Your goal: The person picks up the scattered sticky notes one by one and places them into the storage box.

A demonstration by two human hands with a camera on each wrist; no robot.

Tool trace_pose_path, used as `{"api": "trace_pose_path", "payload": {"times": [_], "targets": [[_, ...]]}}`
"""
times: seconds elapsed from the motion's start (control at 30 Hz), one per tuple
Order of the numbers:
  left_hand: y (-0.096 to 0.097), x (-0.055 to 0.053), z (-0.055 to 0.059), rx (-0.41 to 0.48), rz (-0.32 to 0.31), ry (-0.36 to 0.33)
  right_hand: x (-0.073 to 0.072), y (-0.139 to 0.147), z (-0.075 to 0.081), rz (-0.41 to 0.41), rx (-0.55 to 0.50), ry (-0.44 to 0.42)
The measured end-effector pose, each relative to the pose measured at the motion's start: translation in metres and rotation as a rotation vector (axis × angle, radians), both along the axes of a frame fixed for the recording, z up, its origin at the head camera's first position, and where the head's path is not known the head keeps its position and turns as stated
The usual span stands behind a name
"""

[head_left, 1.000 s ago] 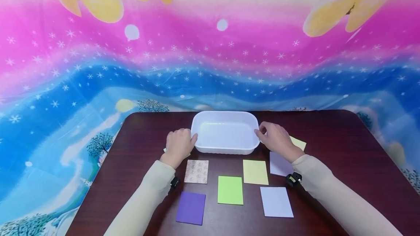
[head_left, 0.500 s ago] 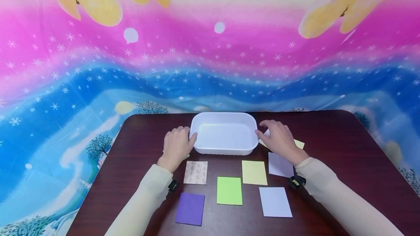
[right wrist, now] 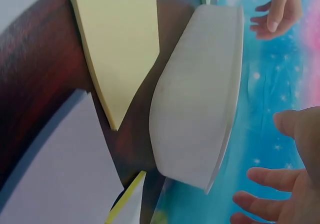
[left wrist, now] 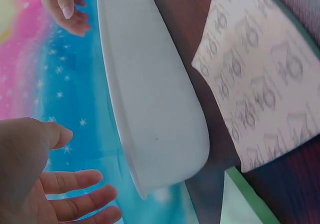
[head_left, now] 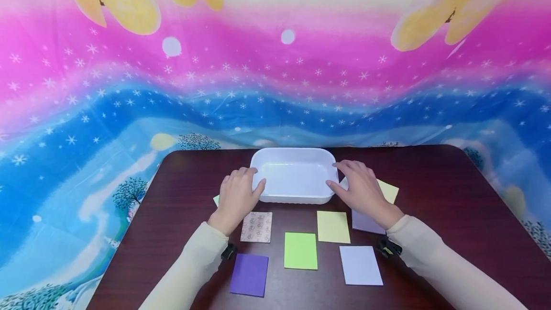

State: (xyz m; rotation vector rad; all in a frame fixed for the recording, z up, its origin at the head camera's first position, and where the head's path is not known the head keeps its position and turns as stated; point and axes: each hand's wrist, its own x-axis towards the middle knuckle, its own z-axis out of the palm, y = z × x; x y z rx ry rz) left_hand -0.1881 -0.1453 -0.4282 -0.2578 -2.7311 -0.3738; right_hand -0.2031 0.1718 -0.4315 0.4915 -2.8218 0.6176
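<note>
A white rectangular plastic tub [head_left: 297,198] stands at the back of the table. My left hand [head_left: 236,193] is at its left end, and my right hand [head_left: 362,188] is at its right end. In the left wrist view, the left hand's fingers [left wrist: 82,204] are loosely spread above the tub's rim, apart from it. The right wrist view likewise has the right hand's fingers [right wrist: 272,179] relaxed and clear of the tub [right wrist: 200,93]. Neither hand holds anything. Paper pads lie partly hidden beneath both hands.
On the dark wooden table [head_left: 435,214] lie a patterned pad [head_left: 256,227], a purple pad [head_left: 249,274], a green pad [head_left: 300,251], a yellow pad [head_left: 333,227], and a white pad [head_left: 361,265]. A lilac pad [head_left: 366,222] lies near my right wrist. A printed cloth [head_left: 275,61] hangs behind.
Both hands were at the tub's sides with thumbs by its rim. The right hand drew slightly away, then both came inward over the tub's ends. The tub stays in place.
</note>
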Motion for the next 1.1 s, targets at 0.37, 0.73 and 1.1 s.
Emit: {"api": "trace_pose_path", "payload": {"times": [0.37,0.73,1.1], "targets": [[0.008,0.011,0.002,-0.001,-0.057,-0.004,0.013,-0.008,0.001,0.04,0.036,0.02],[0.015,0.018,0.004,-0.005,-0.108,-0.001,0.027,-0.016,0.001,0.069,0.065,0.031],[0.021,0.028,0.004,-0.001,-0.144,-0.023,0.037,-0.021,-0.001,0.076,0.061,0.005]]}}
